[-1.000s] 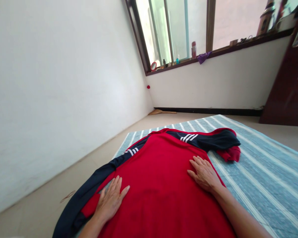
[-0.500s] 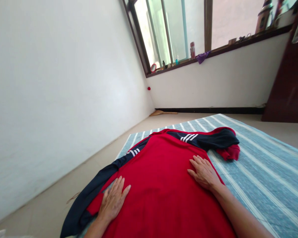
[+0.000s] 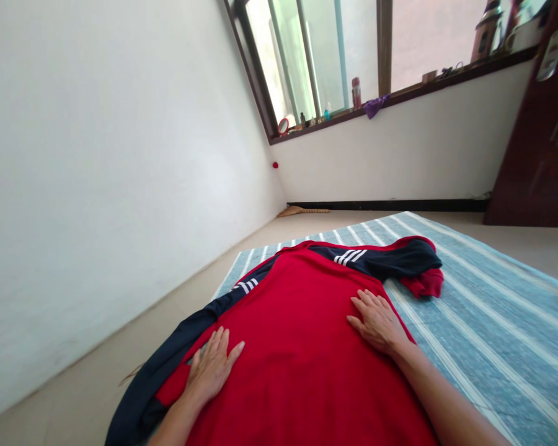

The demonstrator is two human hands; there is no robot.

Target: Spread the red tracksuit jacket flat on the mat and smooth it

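A red jacket [image 3: 297,328] with dark navy sleeves and white stripes lies spread flat in front of me. My left hand [image 3: 212,364] rests flat on its left edge, fingers stretched out, close to where the left sleeve [image 3: 167,347] runs down along the side. On the right edge of the body, below the shoulder, lies my right hand [image 3: 376,319], palm down with fingers apart. The right sleeve [image 3: 395,259] extends outward and is folded back at its end, showing a red cuff. The garment's lower end runs out of view.
Under the jacket is a blue-and-white striped sheet [image 3: 483,310]. A white wall [image 3: 121,155] rises on the left. A broom [image 3: 302,211] lies on the floor by the far wall. Bottles and a purple cloth [image 3: 376,106] are on the windowsill; a dark red door [image 3: 534,161] stands at right.
The whole view has shifted slightly, with things a little further left. Both hands stay flat on the jacket in nearly the same places.
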